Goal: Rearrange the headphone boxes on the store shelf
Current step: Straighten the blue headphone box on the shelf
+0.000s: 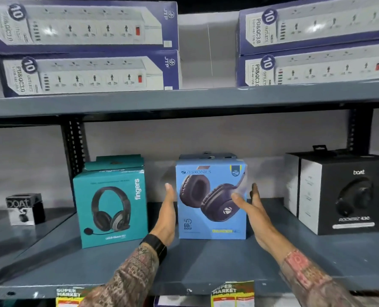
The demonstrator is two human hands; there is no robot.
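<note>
Light blue cardboard sits between your two hands: the Zebronics headphone box (211, 199) stands upright on the grey metal shelf (195, 264), roughly in the middle of the row, with a second box of the same kind just behind it. Your left hand (167, 214) is flat and open, fingers straight and pointing up and back, its palm turned toward the box's left side; it is very close to that side, and whether it touches cannot be told. Your right hand (253, 214) is open too, fingers spread, the thumb lying across the lower right of the box front and the other fingers reaching along the right edge. Neither hand has closed around the box.

To the left of it, with a gap between, stands the teal Fingers headset box (111, 207), turned slightly, with another teal box behind. Further left, well apart, a small black boAt box (24, 209) rests near the shelf's end. To the right, apart from your right hand, sits the black boAt Rockerz box (347, 194), with a similar box beside and behind it. On the shelf above, four long navy power strip boxes (84, 47) lie in two stacks of two. Supermarket price tags (232, 293) hang from the shelf's front edge.
</note>
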